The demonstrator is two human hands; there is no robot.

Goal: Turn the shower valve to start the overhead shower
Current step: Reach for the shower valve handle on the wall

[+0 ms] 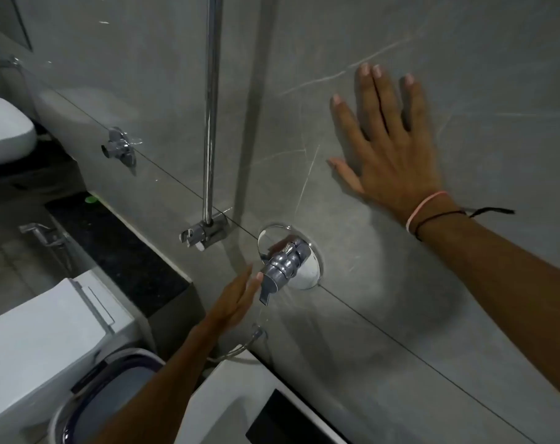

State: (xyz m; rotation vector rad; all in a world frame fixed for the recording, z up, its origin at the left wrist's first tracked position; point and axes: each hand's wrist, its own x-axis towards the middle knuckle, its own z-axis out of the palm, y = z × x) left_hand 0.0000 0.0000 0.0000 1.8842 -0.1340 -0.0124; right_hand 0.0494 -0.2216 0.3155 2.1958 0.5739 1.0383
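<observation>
A grey, marble-veined tiled wall (400,43) fills most of the view, smooth and slightly glossy, crossed by thin dark grout lines. Low in the middle sits the shower valve (286,261): a round, polished chrome plate fixed to the wall, with a ribbed chrome body jutting out and a flat lever pointing downward. The left hand (237,299) reaches up from below with fingers straight and held together, not gripping; its fingertips (258,277) are at the left side of the valve's handle, touching or very nearly so. The right hand (387,145) lies flat against the wall above and to the right of the valve, well apart from it, fingers spread open; thin pink and dark bands (427,213) circle its wrist. A shiny vertical chrome pipe (212,107) runs up the wall just left of the valve, ending in a chrome bracket (205,233). Further left is a small chrome tap (118,147). A white toilet (41,331) shows at lower left.
</observation>
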